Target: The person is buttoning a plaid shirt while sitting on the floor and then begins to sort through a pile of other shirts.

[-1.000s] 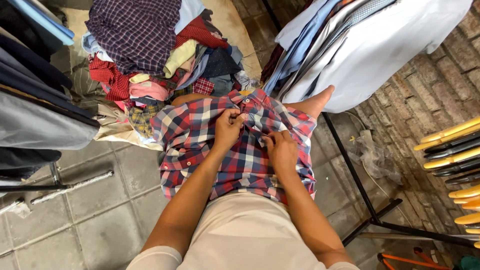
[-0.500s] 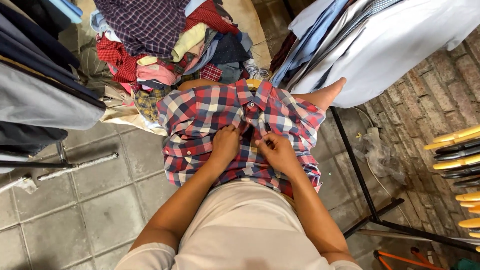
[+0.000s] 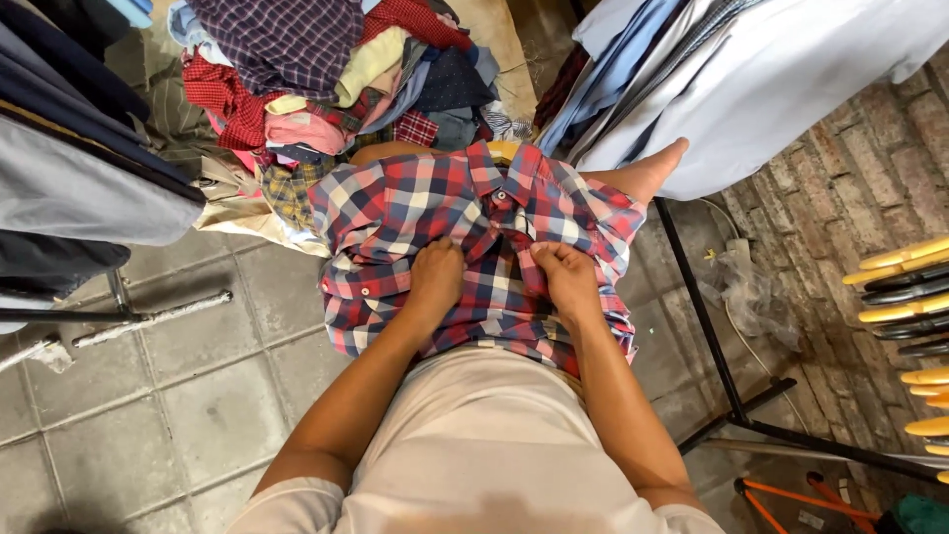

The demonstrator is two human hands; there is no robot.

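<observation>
item — one plaid shirt (image 3: 465, 247), red, blue and white check, spread over my lap, collar away from me; since a second ago my hands have worked down its front opening, from near the collar to mid-chest, so the upper part looks dealt with and the lower part remains, as i judge it; my left hand (image 3: 437, 277) — fingers curled, pinching the cloth beside the opening; my right hand (image 3: 565, 279) — fisted on the other edge, just across; two hands, both gripping; one heap of mixed clothes (image 3: 326, 69) beyond my knees, count hidden; pale shirts (image 3: 751, 79) on a rack to the right, several; yellow and black hangers (image 3: 905, 297), at least seven.
</observation>
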